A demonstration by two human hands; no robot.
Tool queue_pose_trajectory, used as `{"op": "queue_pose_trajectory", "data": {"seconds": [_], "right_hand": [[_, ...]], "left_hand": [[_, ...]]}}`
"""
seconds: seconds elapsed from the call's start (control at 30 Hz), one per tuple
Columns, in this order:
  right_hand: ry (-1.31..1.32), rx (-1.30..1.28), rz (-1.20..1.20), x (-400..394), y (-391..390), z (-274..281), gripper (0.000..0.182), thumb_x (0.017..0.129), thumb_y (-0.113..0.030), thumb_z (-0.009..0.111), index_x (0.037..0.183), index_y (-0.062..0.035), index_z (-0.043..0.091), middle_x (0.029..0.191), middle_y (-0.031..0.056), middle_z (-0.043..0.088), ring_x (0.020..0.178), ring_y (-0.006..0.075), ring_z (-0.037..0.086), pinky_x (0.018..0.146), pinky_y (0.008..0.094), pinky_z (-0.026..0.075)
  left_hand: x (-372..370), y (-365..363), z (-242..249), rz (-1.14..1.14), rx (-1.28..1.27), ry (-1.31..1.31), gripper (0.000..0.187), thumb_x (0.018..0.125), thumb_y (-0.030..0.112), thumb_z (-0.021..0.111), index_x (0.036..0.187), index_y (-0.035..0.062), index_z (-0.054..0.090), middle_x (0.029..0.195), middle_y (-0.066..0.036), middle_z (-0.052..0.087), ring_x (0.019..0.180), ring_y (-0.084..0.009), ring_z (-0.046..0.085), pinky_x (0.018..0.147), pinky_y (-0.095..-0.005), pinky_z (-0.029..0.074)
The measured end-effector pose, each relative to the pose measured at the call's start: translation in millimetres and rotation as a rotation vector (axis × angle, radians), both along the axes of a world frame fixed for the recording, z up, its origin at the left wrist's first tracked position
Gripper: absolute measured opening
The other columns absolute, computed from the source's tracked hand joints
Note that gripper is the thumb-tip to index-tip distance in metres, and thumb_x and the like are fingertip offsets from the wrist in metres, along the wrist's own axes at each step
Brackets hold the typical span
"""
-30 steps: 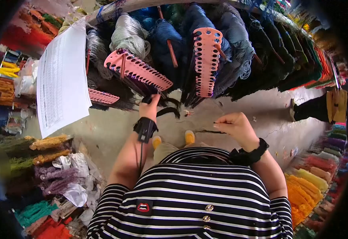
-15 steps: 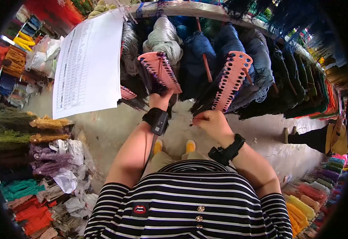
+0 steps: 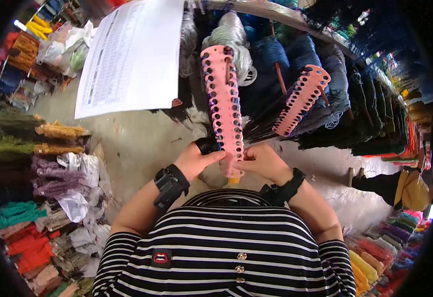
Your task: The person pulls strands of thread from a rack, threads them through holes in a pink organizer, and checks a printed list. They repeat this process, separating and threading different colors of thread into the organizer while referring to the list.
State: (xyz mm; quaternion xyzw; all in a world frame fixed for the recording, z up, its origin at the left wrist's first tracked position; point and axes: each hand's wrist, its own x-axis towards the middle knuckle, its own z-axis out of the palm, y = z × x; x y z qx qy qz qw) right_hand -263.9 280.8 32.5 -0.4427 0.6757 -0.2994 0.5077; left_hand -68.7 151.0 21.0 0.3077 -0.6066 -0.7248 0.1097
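Note:
A long pink card [image 3: 228, 116] with round holes along both edges and dark yarn through them stretches from the hanging skeins down towards my body. My left hand [image 3: 196, 159] grips the left side of its lower end, with a dark bundle of yarn at the fingers. On the card's right side, my right hand [image 3: 266, 162] pinches the same lower end. A second pink card [image 3: 303, 100] hangs to the right, over blue skeins, touched by neither hand. Behind the first card is a pale grey skein [image 3: 229, 32].
A printed sheet [image 3: 132, 59] hangs at the upper left. Blue skeins [image 3: 272, 52] hang from a wooden rail [image 3: 276, 17]. Coloured yarn bundles [image 3: 28, 247] lie at the left. Another person [image 3: 392, 188] stands at the right.
The left pink card has been pulled down and straightened towards my body. My left hand moved down to its lower end, and my right hand has closed on it. The view has shifted.

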Motion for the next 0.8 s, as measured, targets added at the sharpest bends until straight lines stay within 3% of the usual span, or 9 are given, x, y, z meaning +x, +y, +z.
{"op": "queue_pose_trajectory", "data": {"seconds": [0.03,0.07,0.17,0.27,0.3,0.47,0.6,0.7,0.8], "right_hand": [[-0.061,0.002,-0.013,2.5,2.3,1.2,0.035,0.079,-0.028,0.075,0.087,0.0058,0.068,0.07,0.0089,0.066,0.063,0.0084,0.056,0.059,0.0271,0.046],[-0.123,0.007,-0.027,6.4,5.2,3.8,0.033,0.08,-0.026,0.075,0.087,0.0052,0.068,0.071,0.0071,0.066,0.063,0.0079,0.055,0.059,0.0264,0.046],[-0.401,0.084,-0.091,21.3,7.5,22.5,0.022,0.084,-0.017,0.07,0.09,0.0043,0.069,0.078,0.0027,0.067,0.067,0.0061,0.057,0.06,0.0214,0.045],[-0.764,0.163,-0.174,37.2,5.5,50.5,0.024,0.084,-0.011,0.068,0.102,0.0046,0.068,0.087,0.0047,0.068,0.071,0.0049,0.058,0.061,0.0178,0.042],[-0.774,0.159,-0.186,41.9,5.1,50.8,0.026,0.084,-0.011,0.068,0.103,0.0052,0.067,0.088,0.0052,0.068,0.071,0.0053,0.059,0.061,0.0177,0.042],[-0.846,0.131,-0.218,48.9,5.8,47.9,0.028,0.082,-0.009,0.07,0.105,0.0064,0.064,0.092,0.0076,0.069,0.073,0.0084,0.062,0.063,0.0183,0.045],[-0.815,0.141,-0.239,54.5,3.7,57.8,0.024,0.081,-0.007,0.071,0.101,0.0049,0.066,0.09,0.0068,0.069,0.071,0.0075,0.062,0.061,0.0169,0.044],[-0.731,0.123,-0.193,48.3,3.9,51.7,0.02,0.084,-0.007,0.068,0.098,0.0067,0.066,0.089,0.0091,0.069,0.071,0.0103,0.063,0.065,0.0211,0.05],[-0.761,0.123,-0.241,52.5,4.4,57.9,0.017,0.084,-0.007,0.068,0.095,0.0063,0.067,0.085,0.008,0.069,0.07,0.0099,0.063,0.063,0.0207,0.049]], "left_hand": [[8.5,1.9,7.1,-0.005,-0.024,0.003,0.025,0.091,0.019,0.063,0.11,0.0034,0.061,0.092,0.001,0.064,0.077,-0.0072,0.055,0.068,-0.0241,0.046],[19.9,5.7,16.6,0.142,0.198,-0.058,0.027,0.088,0.018,0.066,0.109,0.0019,0.061,0.095,0.0,0.064,0.085,-0.0086,0.056,0.076,-0.0248,0.046],[56.0,6.9,21.7,0.131,0.155,-0.065,0.027,0.087,0.018,0.066,0.109,0.0033,0.06,0.099,-0.001,0.063,0.088,-0.0082,0.056,0.073,-0.0221,0.044],[74.7,13.5,23.0,-0.196,-0.032,0.111,0.039,0.082,0.015,0.072,0.116,0.0037,0.056,0.11,-0.004,0.06,0.098,-0.0098,0.055,0.077,-0.0243,0.046],[74.4,16.4,31.3,-0.22,-0.021,0.135,0.041,0.082,0.015,0.072,0.117,0.003,0.055,0.113,-0.006,0.059,0.102,-0.01,0.054,0.08,-0.025,0.047],[60.5,21.1,7.6,-0.248,0.024,0.278,0.037,0.084,0.01,0.07,0.116,0.0007,0.054,0.102,-0.004,0.062,0.093,-0.0109,0.057,0.079,-0.026,0.048],[53.2,1.7,9.1,-0.184,-0.197,0.11,0.025,0.083,0.006,0.069,0.104,-0.0015,0.057,0.086,-0.006,0.064,0.079,-0.012,0.06,0.073,-0.0278,0.05],[49.8,-2.9,14.5,-0.084,-0.267,0.111,0.023,0.084,0.003,0.066,0.106,-0.0015,0.059,0.089,-0.005,0.064,0.084,-0.0111,0.06,0.076,-0.0271,0.049],[56.2,-11.8,20.4,-0.153,-0.358,-0.051,0.024,0.082,0.008,0.068,0.102,-0.002,0.06,0.089,-0.007,0.067,0.08,-0.0131,0.062,0.072,-0.0269,0.05]]}}
